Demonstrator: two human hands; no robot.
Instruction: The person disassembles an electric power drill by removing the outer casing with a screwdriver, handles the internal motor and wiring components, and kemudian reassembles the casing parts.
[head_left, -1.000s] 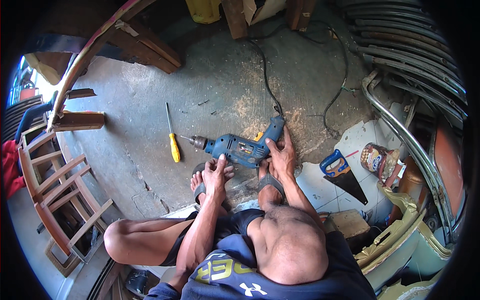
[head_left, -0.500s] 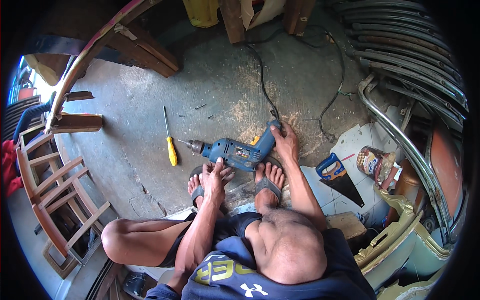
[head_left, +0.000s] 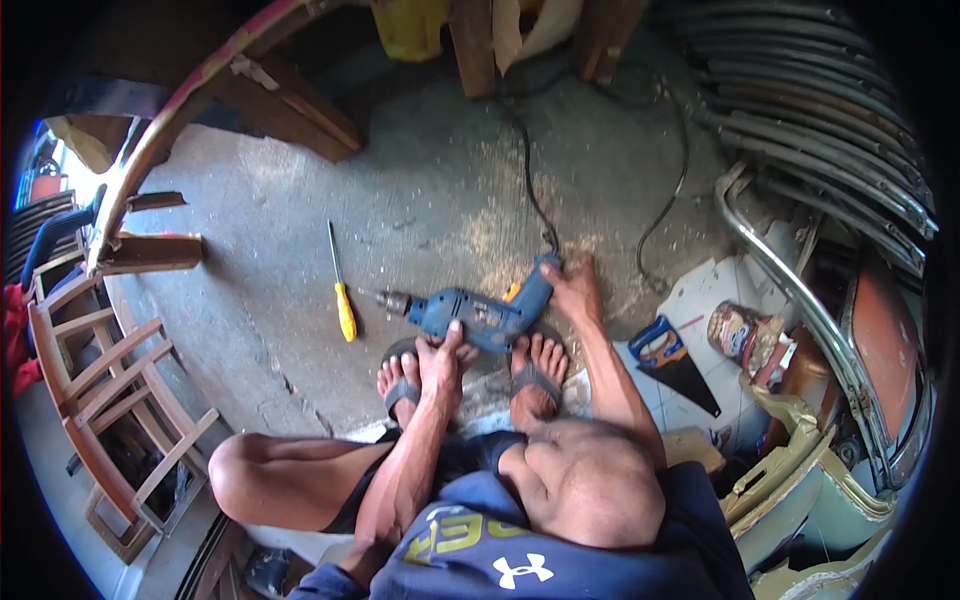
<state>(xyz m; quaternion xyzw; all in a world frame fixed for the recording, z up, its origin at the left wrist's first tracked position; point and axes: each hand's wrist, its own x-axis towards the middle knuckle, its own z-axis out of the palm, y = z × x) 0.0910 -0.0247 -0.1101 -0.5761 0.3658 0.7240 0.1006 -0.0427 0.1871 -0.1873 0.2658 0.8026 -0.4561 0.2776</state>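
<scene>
A blue power drill is held low over the floor in front of my feet, lying sideways. Its chuck and thin bit point left, and a yellow trigger shows at the handle. My left hand grips the drill body from the near side, thumb on top and the other fingers partly hidden. At the handle's end, close to where the cord leaves it, my right hand holds on with the thumb against the handle. A screwdriver with a yellow handle lies on the floor left of the drill bit.
A handsaw with a blue handle lies on white tiles at right, beside a printed tub. Bent metal tubes are stacked further right. The drill's black cord runs away across the floor. Wooden frames stand at left.
The thumb and fingers of my right hand have shifted slightly at the handle's end. My left hand keeps its hold on the drill, and the whole view has tilted a little.
</scene>
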